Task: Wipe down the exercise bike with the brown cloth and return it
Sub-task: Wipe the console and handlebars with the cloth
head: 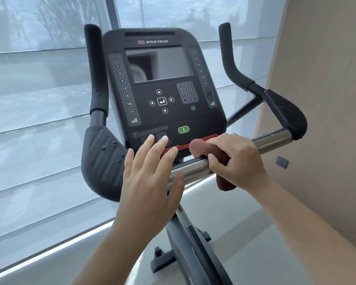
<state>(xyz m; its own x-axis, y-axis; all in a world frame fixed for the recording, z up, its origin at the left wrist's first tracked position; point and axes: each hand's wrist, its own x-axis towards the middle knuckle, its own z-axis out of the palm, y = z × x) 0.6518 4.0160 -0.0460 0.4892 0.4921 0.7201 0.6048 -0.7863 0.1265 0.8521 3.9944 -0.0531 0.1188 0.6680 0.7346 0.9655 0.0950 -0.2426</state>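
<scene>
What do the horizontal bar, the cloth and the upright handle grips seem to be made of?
Horizontal bar: probably polished metal; it gleams and mirrors light. Brown cloth: nappy fabric, perhaps terry or microfibre; its surface looks fuzzy. Upright grips: matte black, likely foam or rubber; no shine.

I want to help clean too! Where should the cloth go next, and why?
Probably slide the cloth rightward along the silver bar: the right hand grips it over the bar's middle, bare metal continues rightward, and the open left hand covers the other side.

Left hand (150,182) spread open, right hand (238,161) curled in grip.
</scene>
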